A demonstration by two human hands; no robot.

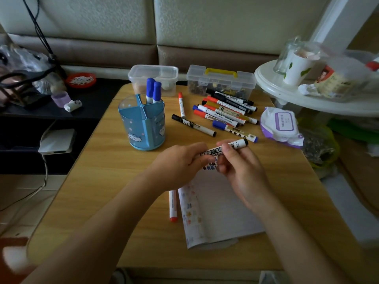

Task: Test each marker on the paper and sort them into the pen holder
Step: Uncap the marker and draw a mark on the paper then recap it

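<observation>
dim, even indoor light with a green cast; faint soft shadows on the table [98, 181]. wide-angle distortion bows the edges, corners darken, lower-left corner is smeared; the paper [217, 210] at centre is fairly sharp.

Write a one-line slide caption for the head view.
Left hand and right hand grip a black-ended marker above the paper; two blue markers stand in the pen holder.

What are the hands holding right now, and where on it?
One marker with a black end, between both hands. The left hand grips its left end; the right hand pinches the barrel just short of the black end.
</observation>
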